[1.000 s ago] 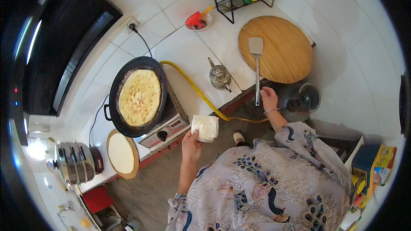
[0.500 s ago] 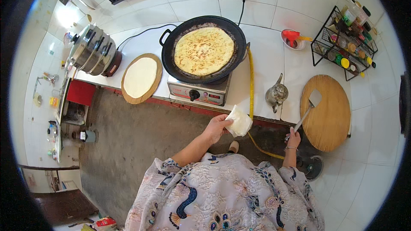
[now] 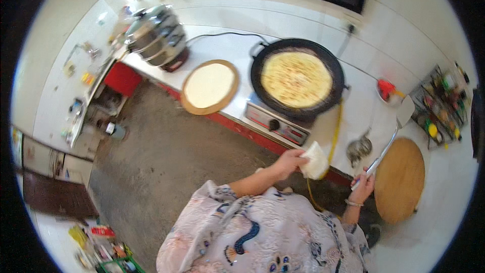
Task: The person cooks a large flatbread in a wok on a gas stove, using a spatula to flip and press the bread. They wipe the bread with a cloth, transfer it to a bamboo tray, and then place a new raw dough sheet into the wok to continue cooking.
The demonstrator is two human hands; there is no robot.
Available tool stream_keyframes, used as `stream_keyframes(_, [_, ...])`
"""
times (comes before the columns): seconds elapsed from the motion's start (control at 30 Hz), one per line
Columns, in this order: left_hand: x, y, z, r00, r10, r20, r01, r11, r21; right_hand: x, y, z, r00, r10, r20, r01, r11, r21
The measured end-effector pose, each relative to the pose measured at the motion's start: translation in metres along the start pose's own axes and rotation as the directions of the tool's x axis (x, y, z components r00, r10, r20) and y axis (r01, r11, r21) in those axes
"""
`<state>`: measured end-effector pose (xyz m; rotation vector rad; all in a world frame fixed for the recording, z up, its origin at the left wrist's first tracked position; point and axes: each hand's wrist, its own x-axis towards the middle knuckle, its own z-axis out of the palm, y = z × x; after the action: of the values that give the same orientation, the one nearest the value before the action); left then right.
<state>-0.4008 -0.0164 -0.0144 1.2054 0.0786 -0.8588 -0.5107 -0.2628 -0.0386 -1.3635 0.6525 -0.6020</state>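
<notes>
White counter point(image 3: 362, 105): running along the tiled wall point(image 3: 283, 12).
Right hand point(image 3: 362, 187): closed, gripping a metal spatula point(image 3: 404, 112) by its handle, probably light, stiff.
Left hand point(image 3: 290, 164): pinching a folded white sheet's point(image 3: 317, 162) edge, looking soft.
Flatbread point(image 3: 296, 79): lying in the black pan point(image 3: 338, 81), probably floppy, wanting support underneath.

head fisheye | from head height | facing down over counter point(image 3: 217, 50) | near, wide | blurred, probably tilted
</notes>
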Motion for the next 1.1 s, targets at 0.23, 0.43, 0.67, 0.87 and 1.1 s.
stream_keyframes(0.23, [-0.015,0.041,-0.041,0.987,0.155,0.044,-0.155,0.988,-0.009,-0.003,-0.038,0.076,0.878,0.203,0.432,-0.210,0.977,-0.033])
stream_keyframes(0.43, [-0.039,0.078,-0.100,0.945,0.306,-0.118,-0.323,0.930,-0.173,0.000,-0.045,0.117,0.795,0.309,0.522,-0.265,0.951,-0.159])
stream_keyframes(0.67, [-0.064,0.107,-0.179,0.834,0.395,-0.386,-0.519,0.800,-0.302,-0.013,-0.099,0.155,0.833,0.069,0.548,-0.167,0.977,0.132])
stream_keyframes(0.87, [-0.053,0.115,-0.202,0.781,0.426,-0.455,-0.599,0.716,-0.358,0.031,-0.111,0.197,0.857,-0.429,0.286,0.421,0.902,0.089])
stream_keyframes(1.1, [-0.058,0.115,-0.221,0.775,0.473,-0.418,-0.606,0.744,-0.282,0.049,-0.123,0.233,0.848,-0.465,0.254,0.511,0.845,-0.157])
